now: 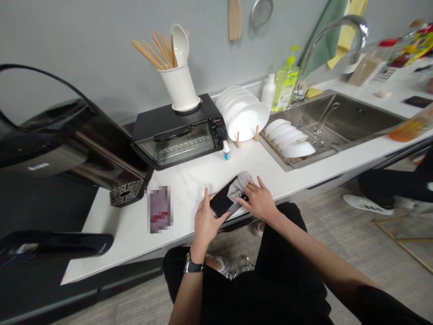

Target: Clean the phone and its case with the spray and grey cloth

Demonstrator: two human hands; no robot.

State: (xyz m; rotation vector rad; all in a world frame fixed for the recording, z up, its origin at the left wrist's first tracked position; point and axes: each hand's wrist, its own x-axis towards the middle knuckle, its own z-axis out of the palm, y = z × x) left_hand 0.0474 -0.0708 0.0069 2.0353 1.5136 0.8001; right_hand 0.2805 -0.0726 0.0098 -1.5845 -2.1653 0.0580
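White counter (115, 239) holds toaster oven (176, 133), perhaps a pouch (159, 209).

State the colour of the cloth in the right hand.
Grey cloth, best seen in the head view.

A black phone (221, 197) and a grey cloth (241, 186) lie over a white counter (179, 189) with faint grey veining. Farther off stand a black toaster oven (172, 122), white plates (248, 119), green dish soap (286, 85) and a green towel (324, 31). Nearer, black clothing (280, 253) covers the lap, above a beige-grey streaked floor (355, 253).
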